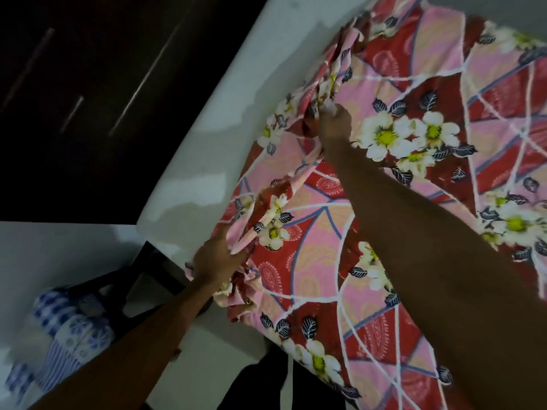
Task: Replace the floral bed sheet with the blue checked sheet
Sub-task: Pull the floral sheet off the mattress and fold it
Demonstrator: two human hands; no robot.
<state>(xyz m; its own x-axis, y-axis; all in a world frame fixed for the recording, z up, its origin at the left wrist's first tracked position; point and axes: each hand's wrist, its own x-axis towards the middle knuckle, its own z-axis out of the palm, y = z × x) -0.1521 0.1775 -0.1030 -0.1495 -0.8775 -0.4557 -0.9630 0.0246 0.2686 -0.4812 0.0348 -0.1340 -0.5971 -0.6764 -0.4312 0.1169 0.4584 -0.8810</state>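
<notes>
Clearly, left hand (217, 258) clutches the one floral sheet (310, 261); right hand (334, 119) does too.

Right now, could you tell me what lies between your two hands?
In the head view, a bunched fold of the floral sheet runs between the left hand and the right hand, which both grip it; white mattress lies alongside.

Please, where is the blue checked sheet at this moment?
In the head view, the bundled blue-and-white checked cloth sheet lies at the lower left, off the white mattress, beside a dark frame and left of the left forearm.
</notes>
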